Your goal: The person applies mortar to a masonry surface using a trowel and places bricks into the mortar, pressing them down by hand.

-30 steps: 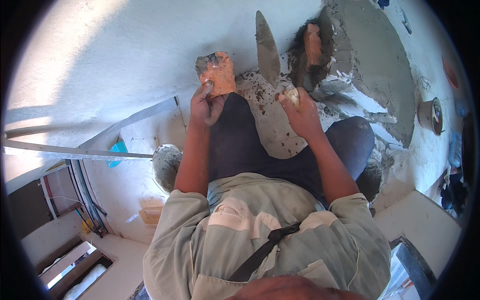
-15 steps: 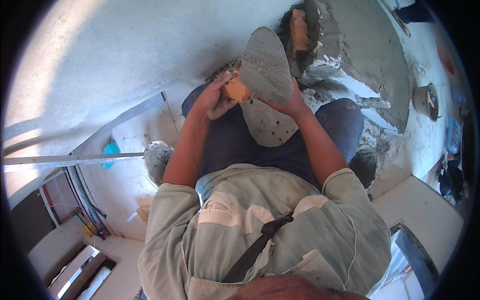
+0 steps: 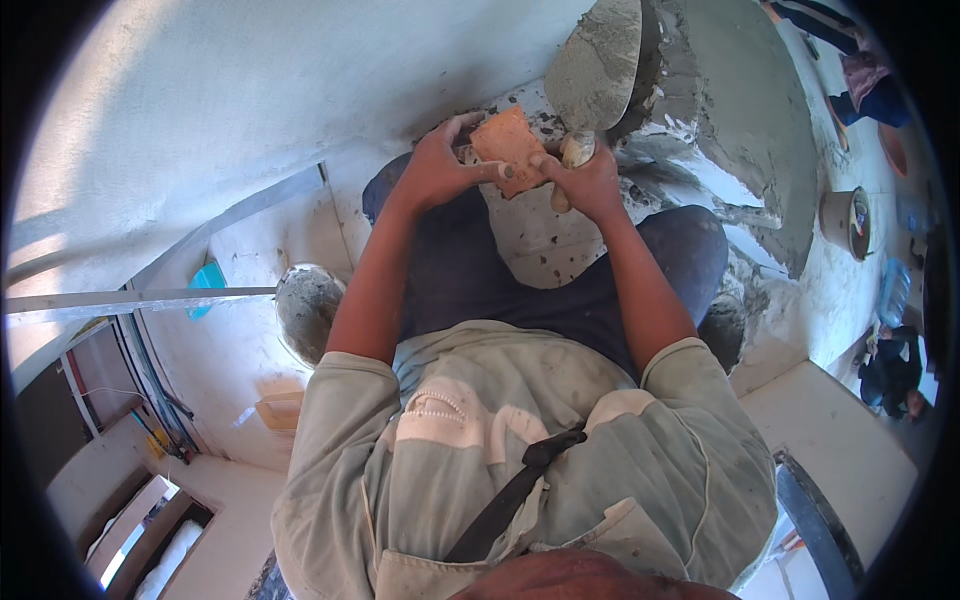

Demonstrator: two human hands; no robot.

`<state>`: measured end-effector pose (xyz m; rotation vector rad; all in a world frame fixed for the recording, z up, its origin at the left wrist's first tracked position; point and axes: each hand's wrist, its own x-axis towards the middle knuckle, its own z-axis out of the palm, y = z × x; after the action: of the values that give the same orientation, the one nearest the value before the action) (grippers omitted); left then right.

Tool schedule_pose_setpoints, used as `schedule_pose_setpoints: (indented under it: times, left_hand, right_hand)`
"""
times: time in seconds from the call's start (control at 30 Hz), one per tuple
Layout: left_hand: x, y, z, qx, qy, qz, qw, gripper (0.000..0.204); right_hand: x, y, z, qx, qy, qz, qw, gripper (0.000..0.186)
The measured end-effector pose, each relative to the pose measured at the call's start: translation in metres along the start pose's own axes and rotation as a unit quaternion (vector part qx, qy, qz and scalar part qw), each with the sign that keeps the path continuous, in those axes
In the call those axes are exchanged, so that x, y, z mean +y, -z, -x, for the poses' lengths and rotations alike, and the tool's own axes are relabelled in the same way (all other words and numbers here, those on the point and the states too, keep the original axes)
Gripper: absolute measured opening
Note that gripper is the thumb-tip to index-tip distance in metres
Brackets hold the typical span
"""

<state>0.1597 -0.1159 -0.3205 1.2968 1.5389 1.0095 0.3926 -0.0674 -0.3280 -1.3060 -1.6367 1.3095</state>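
An orange piece of brick is gripped in my left hand, its fingers along the left edge and thumb near the bottom. My right hand is closed round the wooden handle of a trowel, and its thumb touches the brick's right edge. The trowel's wide, mortar-smeared blade points up and away, in front of the built corner. It covers the spot where another brick lay. Both hands are above the gap between my knees.
Wet grey mortar tops a low built ledge on the right. Crumbs of mortar litter the floor. Left of me stands a round mortar-stained container; a bucket is at the right. Two people are farther off to the right.
The trowel blade has swung right and away from over the brick. The brick has been turned, showing a broad flat face, and my right thumb now touches it.
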Motion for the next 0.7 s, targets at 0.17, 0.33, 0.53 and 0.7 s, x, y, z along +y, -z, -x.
schedule_pose_setpoints:
  times: [0.17, 0.33, 0.53, 0.7]
  left_hand:
    - [0.000, -0.004, -0.011, -0.068, 0.119, 0.192, 0.972, 0.048]
    - [-0.021, 0.002, -0.019, 0.017, 0.119, 0.217, 0.969, 0.043]
    - [-0.021, 0.026, -0.030, 0.041, 0.070, 0.172, 0.982, 0.046]
    - [0.006, 0.052, -0.040, 0.041, 0.008, 0.026, 0.999, 0.041]
  right_hand:
    - [-0.018, -0.004, -0.002, -0.011, -0.078, -0.044, 0.996, 0.046]
    - [-0.019, 0.018, 0.015, 0.064, 0.025, 0.166, 0.984, 0.030]
    - [-0.028, 0.047, 0.045, 0.017, 0.096, -0.009, 0.995, 0.026]
    - [0.001, 0.018, 0.028, -0.062, -0.047, 0.278, 0.957, 0.044]
